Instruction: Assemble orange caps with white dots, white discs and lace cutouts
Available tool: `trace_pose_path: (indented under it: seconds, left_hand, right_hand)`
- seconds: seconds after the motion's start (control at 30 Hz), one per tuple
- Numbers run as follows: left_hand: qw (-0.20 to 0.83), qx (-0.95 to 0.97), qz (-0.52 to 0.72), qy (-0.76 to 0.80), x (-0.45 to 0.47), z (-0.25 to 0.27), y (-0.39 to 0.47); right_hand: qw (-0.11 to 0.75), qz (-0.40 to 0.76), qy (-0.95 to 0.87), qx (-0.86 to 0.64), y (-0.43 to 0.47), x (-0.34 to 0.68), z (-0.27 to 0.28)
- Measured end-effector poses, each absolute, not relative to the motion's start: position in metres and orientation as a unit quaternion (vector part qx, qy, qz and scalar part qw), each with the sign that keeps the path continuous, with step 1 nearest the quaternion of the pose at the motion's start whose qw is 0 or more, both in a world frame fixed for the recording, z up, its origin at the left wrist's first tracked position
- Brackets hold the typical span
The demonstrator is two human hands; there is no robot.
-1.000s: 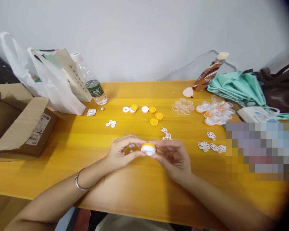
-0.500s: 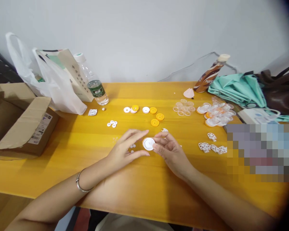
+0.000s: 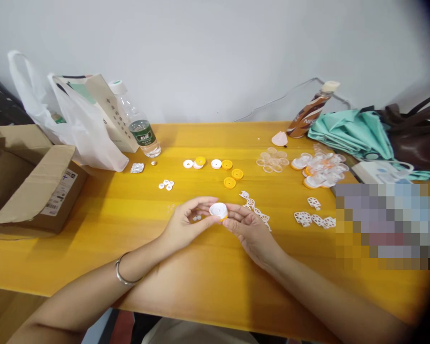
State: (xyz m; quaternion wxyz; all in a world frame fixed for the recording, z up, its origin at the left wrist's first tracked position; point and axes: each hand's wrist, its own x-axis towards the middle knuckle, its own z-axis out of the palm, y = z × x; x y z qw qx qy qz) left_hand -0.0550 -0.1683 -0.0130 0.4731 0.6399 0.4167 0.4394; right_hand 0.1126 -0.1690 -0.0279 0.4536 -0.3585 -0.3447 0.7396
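Both hands hold a small round white plastic case (image 3: pixel 218 210) with a yellow-orange lower edge, a little above the table. My left hand (image 3: pixel 189 220) pinches its left side between thumb and fingers. On the right side, my right hand (image 3: pixel 249 231) grips it the same way. Just behind the right hand lies a chain of white openwork plastic pieces (image 3: pixel 251 203). Small clear discs (image 3: pixel 197 218) lie beside the left fingers, partly hidden. Farther back are yellow round parts (image 3: pixel 230 182) and white round parts (image 3: pixel 216 164).
White discs (image 3: pixel 166 184) lie left of centre. Clear rings (image 3: pixel 272 160) and a pile of transparent-lidded cases (image 3: pixel 324 169) are at right, near more openwork pieces (image 3: pixel 303 219). A cardboard box (image 3: pixel 66 210), water bottle (image 3: pixel 143 136), brown drink bottle (image 3: pixel 310 114) and green fabric (image 3: pixel 354 131) stand around.
My left hand has closed onto the case, which my right hand alone held before. The case has tilted, showing its yellow-orange edge, and more of the white chain is uncovered.
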Motion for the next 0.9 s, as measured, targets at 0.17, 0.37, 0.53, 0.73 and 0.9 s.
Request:
trace_pose_path:
  seconds: [0.17,0.37,0.53,0.73,0.9]
  left_hand:
    - [0.492,0.638,0.431,0.406,-0.054,-0.014,-0.168]
    - [0.386,0.7,0.442,0.407,-0.054,-0.017,-0.168]
    - [0.246,0.774,0.43,0.394,-0.059,-0.015,-0.17]
    - [0.209,0.817,0.396,0.362,-0.063,-0.017,-0.168]
    - [0.171,0.857,0.353,0.335,-0.069,-0.014,-0.162]
  right_hand:
    - [0.462,0.746,-0.306,-0.369,-0.171,0.111,-0.031]
    - [0.441,0.781,-0.254,-0.362,-0.179,0.108,-0.03]
    - [0.439,0.808,-0.236,-0.314,-0.182,0.107,-0.027]
    - [0.453,0.794,-0.206,-0.348,-0.181,0.107,-0.033]
    - [0.443,0.797,-0.213,-0.351,-0.18,0.108,-0.034]
